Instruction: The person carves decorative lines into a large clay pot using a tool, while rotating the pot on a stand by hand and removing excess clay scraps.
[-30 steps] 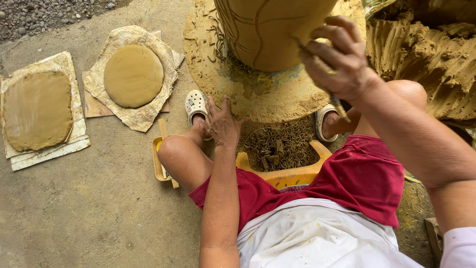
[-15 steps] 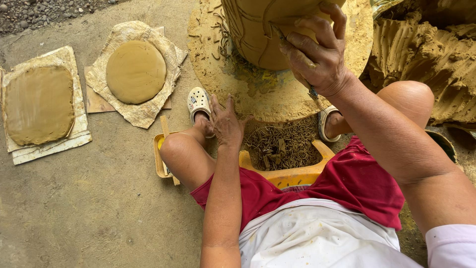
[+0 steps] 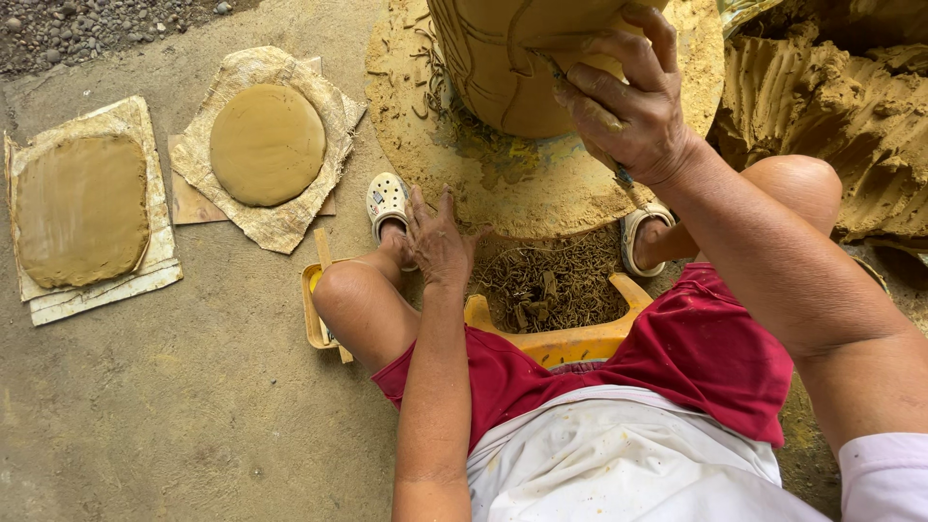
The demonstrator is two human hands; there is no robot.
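Observation:
A tall tan clay pot (image 3: 503,68) with carved lines stands on a round clay-caked turntable (image 3: 541,184). My right hand (image 3: 628,101) is closed on a thin carving tool (image 3: 619,172) and presses against the pot's lower side. My left hand (image 3: 437,242) rests with fingers spread on the near edge of the turntable, beside my left knee. Clay shavings lie on the turntable around the pot's foot.
Two flat clay slabs lie on cloth at the left: a round one (image 3: 267,143) and a squarish one (image 3: 82,208). A yellow stool (image 3: 570,338) holds clay trimmings between my legs. A big ridged clay heap (image 3: 831,106) sits at right. Gravel lies at top left.
My right hand has moved down and left across the pot's side with the tool. The left hand has stayed on the turntable edge.

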